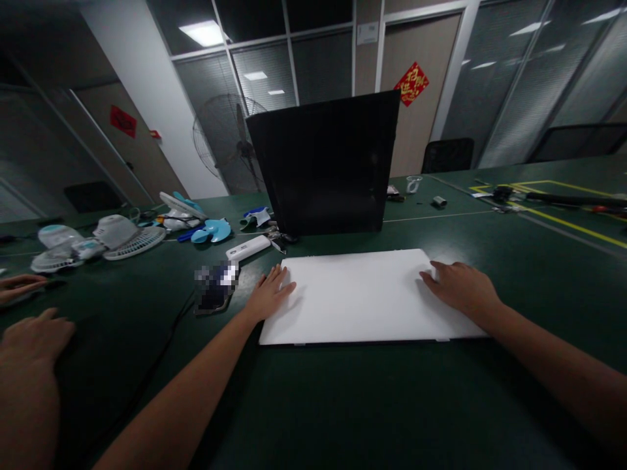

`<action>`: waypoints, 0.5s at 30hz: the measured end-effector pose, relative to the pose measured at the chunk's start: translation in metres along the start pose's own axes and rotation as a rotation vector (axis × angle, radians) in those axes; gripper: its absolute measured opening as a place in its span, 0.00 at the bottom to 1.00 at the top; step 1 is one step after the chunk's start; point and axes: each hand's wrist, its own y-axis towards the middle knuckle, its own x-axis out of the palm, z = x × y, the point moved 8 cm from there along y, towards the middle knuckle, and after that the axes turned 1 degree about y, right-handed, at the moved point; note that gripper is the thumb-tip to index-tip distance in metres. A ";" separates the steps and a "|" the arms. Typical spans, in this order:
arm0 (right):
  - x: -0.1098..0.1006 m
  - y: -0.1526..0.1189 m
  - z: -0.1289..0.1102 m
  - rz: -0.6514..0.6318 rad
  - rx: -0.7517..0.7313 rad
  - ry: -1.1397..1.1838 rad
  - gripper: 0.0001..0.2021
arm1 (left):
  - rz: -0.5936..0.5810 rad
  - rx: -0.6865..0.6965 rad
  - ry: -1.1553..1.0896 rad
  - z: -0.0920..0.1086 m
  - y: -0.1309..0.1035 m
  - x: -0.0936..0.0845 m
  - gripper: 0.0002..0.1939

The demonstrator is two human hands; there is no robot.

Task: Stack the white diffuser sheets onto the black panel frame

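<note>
A flat white rectangular panel lies on the green table in front of me. My left hand rests at its left edge, fingers spread, the thumb reaching over the white surface. At the panel's far right side is my right hand, its thumb and forefinger apart and touching the edge area. Neither hand is wrapped round anything. Along the panel's near edge, two small pale tabs show. Just beyond it stands a large black panel, upright and slightly tilted.
Left of my left hand lie a blurred-out phone with a cable and a white power strip-like bar. Small fan parts, including a blue fan blade, lie farther left. Another person's hands are at the left edge. Yellow tape marks the right side.
</note>
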 end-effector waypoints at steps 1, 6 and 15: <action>0.000 0.001 0.001 0.023 -0.011 0.000 0.33 | -0.005 -0.001 0.002 0.000 0.000 0.001 0.41; 0.009 0.006 0.013 0.043 0.032 0.116 0.37 | -0.024 -0.009 0.082 0.001 -0.001 0.004 0.47; 0.026 0.016 0.031 0.027 0.184 0.643 0.35 | -0.011 -0.006 0.163 0.006 -0.003 0.003 0.48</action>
